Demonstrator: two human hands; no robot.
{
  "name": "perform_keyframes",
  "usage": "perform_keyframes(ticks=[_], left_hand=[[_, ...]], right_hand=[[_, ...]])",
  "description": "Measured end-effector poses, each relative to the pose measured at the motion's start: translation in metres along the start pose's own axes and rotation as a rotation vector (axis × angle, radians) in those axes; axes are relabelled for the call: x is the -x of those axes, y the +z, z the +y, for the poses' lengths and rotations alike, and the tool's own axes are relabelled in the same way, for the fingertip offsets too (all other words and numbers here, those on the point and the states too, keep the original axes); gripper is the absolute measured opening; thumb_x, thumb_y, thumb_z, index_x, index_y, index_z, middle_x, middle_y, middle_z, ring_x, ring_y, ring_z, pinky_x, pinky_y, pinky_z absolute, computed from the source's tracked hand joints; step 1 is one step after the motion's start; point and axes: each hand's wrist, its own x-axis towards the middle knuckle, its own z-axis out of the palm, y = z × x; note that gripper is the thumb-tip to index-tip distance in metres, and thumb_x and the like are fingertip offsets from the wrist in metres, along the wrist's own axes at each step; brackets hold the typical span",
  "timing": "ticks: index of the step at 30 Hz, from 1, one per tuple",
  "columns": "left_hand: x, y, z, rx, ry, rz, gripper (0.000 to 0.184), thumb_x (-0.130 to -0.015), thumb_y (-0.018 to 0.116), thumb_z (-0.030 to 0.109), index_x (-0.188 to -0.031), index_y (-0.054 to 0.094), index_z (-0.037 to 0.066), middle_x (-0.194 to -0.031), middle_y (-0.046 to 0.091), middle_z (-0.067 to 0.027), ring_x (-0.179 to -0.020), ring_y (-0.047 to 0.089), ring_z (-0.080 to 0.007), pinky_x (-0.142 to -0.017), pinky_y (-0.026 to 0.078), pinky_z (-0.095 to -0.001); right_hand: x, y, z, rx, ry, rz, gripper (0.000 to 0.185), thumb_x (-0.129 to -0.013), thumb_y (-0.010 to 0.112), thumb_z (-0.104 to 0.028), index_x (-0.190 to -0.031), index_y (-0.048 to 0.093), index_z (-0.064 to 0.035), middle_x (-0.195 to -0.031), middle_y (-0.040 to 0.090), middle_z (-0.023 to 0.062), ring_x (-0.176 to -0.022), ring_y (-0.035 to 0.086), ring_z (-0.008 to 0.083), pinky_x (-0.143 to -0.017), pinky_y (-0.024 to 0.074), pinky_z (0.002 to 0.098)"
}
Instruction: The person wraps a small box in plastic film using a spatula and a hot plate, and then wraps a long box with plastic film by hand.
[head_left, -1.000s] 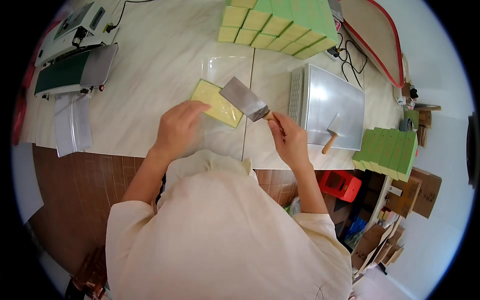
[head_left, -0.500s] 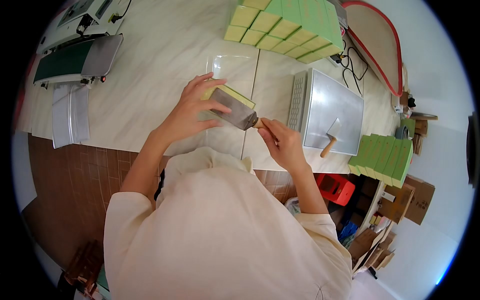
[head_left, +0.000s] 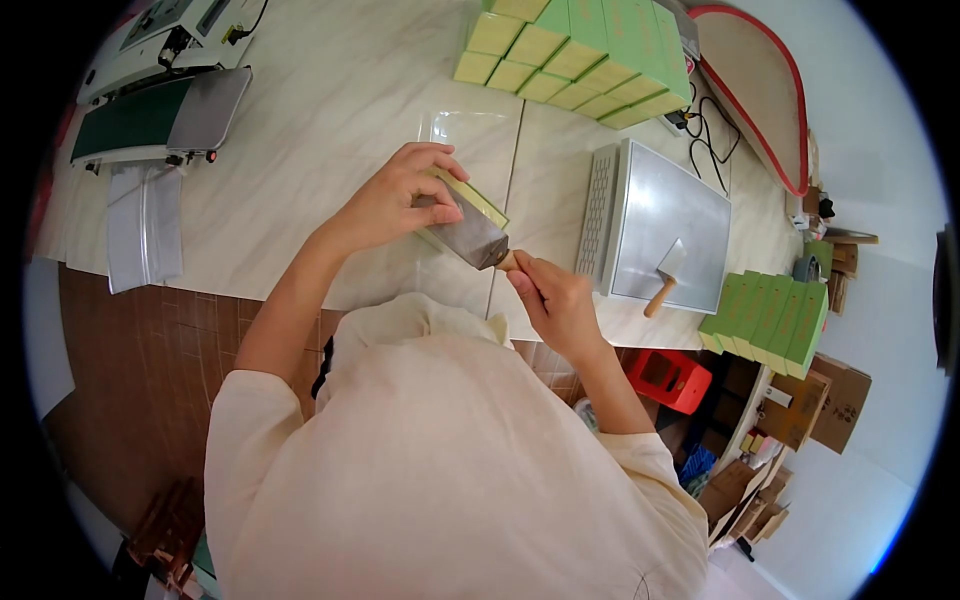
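A small yellow-green box [head_left: 478, 201] is held slightly tilted over the near edge of the table. Across its near side lies the broad grey metal blade of a wooden-handled scraper [head_left: 472, 236]. My right hand [head_left: 557, 300] is closed round the scraper's short handle. My left hand [head_left: 400, 195] grips the box's left end, its fingers curled over the box and resting against the blade. Part of the box is hidden behind the blade and fingers. A second, smaller wooden-handled scraper [head_left: 667, 278] lies on a flat metal hotplate [head_left: 690, 225] to the right.
Stacked green boxes [head_left: 590, 60] stand at the back, and a row of them [head_left: 765, 315] at the right. A machine with a green belt [head_left: 135, 120] and clear plastic film [head_left: 145, 225] occupy the left. Black cables [head_left: 712, 140] run behind the hotplate. Clear wrap [head_left: 450, 128] lies beyond my hands.
The fingers of my left hand have gone from spread to curled in on the box and blade. My right hand has shifted slightly nearer to me, still on the scraper handle.
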Motion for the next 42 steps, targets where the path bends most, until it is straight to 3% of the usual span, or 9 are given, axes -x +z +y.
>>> perform_keyframes(ticks=[12, 14, 21, 24, 26, 29, 35, 38, 42], left_hand=[[-0.021, -0.011, 0.008, -0.120, -0.052, -0.088, 0.018, -0.079, 0.075, 0.016, -0.073, 0.062, 0.005, -0.107, 0.058, -0.0027, -0.108, 0.053, -0.0209, -0.095, 0.043, -0.0342], [-0.023, -0.010, 0.003, -0.144, -0.053, -0.116, 0.017, -0.079, 0.075, 0.018, -0.075, 0.066, 0.004, -0.104, 0.061, -0.0043, -0.102, 0.057, -0.0224, -0.087, 0.047, -0.0354], [-0.017, -0.010, -0.005, -0.147, -0.019, -0.098, 0.017, -0.082, 0.073, 0.018, -0.088, 0.066, 0.004, -0.103, 0.061, -0.0057, -0.101, 0.058, -0.0228, -0.088, 0.047, -0.0345], [-0.010, -0.001, -0.024, 0.035, -0.131, 0.086, 0.026, -0.096, 0.060, 0.028, -0.108, 0.063, 0.006, -0.110, 0.062, -0.0063, -0.106, 0.057, -0.0204, -0.094, 0.044, -0.0328], [-0.004, 0.006, -0.036, 0.546, -0.154, 0.270, 0.051, -0.103, 0.038, 0.049, -0.125, 0.055, 0.006, -0.121, 0.059, -0.0056, -0.109, 0.055, -0.0162, -0.099, 0.041, -0.0328], [0.001, 0.033, -0.051, 0.700, -0.098, 0.405, 0.071, -0.101, 0.022, 0.062, -0.132, 0.051, 0.004, -0.125, 0.059, -0.0092, -0.109, 0.055, -0.0179, -0.102, 0.040, -0.0335], [-0.001, 0.056, -0.075, 0.445, 0.057, 0.617, 0.071, -0.100, 0.020, 0.063, -0.122, 0.051, 0.004, -0.111, 0.065, -0.0101, -0.101, 0.058, -0.0165, -0.090, 0.041, -0.0315], [-0.007, 0.052, -0.073, 0.454, 0.047, 0.635, 0.066, -0.099, 0.020, 0.063, -0.113, 0.049, 0.006, -0.101, 0.068, -0.0093, -0.094, 0.058, -0.0165, -0.084, 0.038, -0.0301], [-0.013, 0.053, -0.079, 0.509, 0.044, 0.658, 0.058, -0.099, 0.021, 0.060, -0.108, 0.050, 0.010, -0.096, 0.071, -0.0043, -0.097, 0.059, -0.0148, -0.087, 0.034, -0.0301]], right_hand=[[0.045, -0.056, 0.022, 0.040, 0.125, 0.048, 0.018, -0.090, 0.068, -0.011, -0.101, 0.067, 0.0018, -0.082, 0.067, 0.0128, -0.058, 0.060, 0.0229, -0.054, 0.0465, 0.0303], [0.040, -0.048, 0.021, -0.032, 0.070, -0.025, 0.017, -0.089, 0.069, -0.010, -0.101, 0.067, 0.0010, -0.080, 0.067, 0.0121, -0.058, 0.060, 0.0239, -0.053, 0.0465, 0.0311], [0.001, -0.008, 0.000, 0.017, -0.094, -0.098, 0.018, -0.089, 0.068, -0.014, -0.102, 0.066, -0.0021, -0.079, 0.067, 0.0086, -0.059, 0.061, 0.0253, -0.052, 0.0472, 0.0339], [-0.003, -0.008, 0.006, 0.003, -0.060, -0.056, 0.018, -0.090, 0.068, -0.014, -0.103, 0.066, -0.0021, -0.080, 0.067, 0.0089, -0.059, 0.061, 0.0258, -0.052, 0.0477, 0.0343], [-0.004, -0.010, 0.006, 0.022, -0.052, -0.065, 0.018, -0.090, 0.068, -0.014, -0.103, 0.066, -0.0022, -0.080, 0.067, 0.0092, -0.059, 0.061, 0.0266, -0.053, 0.0478, 0.0348], [-0.002, -0.010, 0.009, 0.047, -0.019, -0.044, 0.017, -0.090, 0.068, -0.013, -0.103, 0.066, -0.0020, -0.079, 0.066, 0.0103, -0.060, 0.061, 0.0275, -0.053, 0.0475, 0.0355], [0.012, -0.011, 0.008, 0.186, 0.011, 0.017, 0.021, -0.091, 0.067, -0.013, -0.109, 0.064, -0.0033, -0.075, 0.063, 0.0112, -0.059, 0.060, 0.0281, -0.052, 0.0465, 0.0362], [0.028, -0.015, 0.002, 0.159, 0.115, -0.020, 0.025, -0.092, 0.064, -0.007, -0.117, 0.063, -0.0009, -0.082, 0.064, 0.0182, -0.063, 0.062, 0.0327, -0.057, 0.0489, 0.0340], [0.052, -0.020, 0.001, 0.189, 0.160, -0.025, 0.029, -0.091, 0.064, -0.007, -0.120, 0.063, -0.0013, -0.084, 0.065, 0.0192, -0.065, 0.064, 0.0334, -0.059, 0.0504, 0.0340]])
